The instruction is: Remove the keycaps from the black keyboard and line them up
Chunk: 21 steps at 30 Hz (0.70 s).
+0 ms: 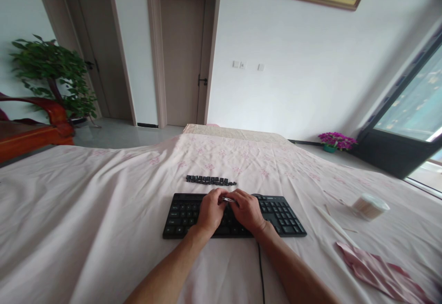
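A black keyboard point(283, 216) lies on a pale pink cloth over the table point(103, 212). Both my hands rest over its middle. My left hand point(211, 212) is curled, fingertips down on the keys. My right hand point(247, 209) is closed round a thin metal tool point(228, 199), whose tip points left toward my left fingers. A row of removed black keycaps point(210, 180) lies on the cloth just beyond the keyboard. The keyboard's black cable point(259, 267) runs toward me between my forearms.
A round container of cotton swabs point(369, 206) lies on its side at the right, with loose sticks point(333, 223) near it. A folded pink cloth point(373, 267) lies at the near right. Beyond the table are doors, a potted plant point(51, 71) and a wooden chair point(34, 129).
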{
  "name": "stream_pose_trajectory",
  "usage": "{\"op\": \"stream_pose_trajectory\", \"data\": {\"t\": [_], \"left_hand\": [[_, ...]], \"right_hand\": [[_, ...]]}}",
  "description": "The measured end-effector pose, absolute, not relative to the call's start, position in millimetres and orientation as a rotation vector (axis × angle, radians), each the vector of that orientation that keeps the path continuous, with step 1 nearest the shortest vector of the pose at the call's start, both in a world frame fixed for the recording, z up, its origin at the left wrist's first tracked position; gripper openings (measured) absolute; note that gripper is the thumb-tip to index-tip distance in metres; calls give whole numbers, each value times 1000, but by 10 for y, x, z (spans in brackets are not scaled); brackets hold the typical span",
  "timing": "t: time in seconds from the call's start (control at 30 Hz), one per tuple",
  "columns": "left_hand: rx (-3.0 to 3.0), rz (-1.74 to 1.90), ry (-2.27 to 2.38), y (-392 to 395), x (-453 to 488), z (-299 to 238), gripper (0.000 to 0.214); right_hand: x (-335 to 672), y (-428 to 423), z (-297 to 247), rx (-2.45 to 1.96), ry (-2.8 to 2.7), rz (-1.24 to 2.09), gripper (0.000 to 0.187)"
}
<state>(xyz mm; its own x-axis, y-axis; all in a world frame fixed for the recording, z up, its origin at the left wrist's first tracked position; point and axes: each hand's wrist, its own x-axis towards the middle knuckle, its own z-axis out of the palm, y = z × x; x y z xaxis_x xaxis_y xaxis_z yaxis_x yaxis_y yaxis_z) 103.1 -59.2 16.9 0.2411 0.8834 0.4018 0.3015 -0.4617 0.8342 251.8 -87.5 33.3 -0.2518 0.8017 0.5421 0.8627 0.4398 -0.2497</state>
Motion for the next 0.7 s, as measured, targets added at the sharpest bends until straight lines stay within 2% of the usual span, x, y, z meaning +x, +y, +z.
{"op": "stream_pose_trajectory", "data": {"t": [0.7], "left_hand": [[1968,1191,1123,-596,1035,175,31]], "right_hand": [[2508,-889,350,-1373,-2096,-130,20]]}}
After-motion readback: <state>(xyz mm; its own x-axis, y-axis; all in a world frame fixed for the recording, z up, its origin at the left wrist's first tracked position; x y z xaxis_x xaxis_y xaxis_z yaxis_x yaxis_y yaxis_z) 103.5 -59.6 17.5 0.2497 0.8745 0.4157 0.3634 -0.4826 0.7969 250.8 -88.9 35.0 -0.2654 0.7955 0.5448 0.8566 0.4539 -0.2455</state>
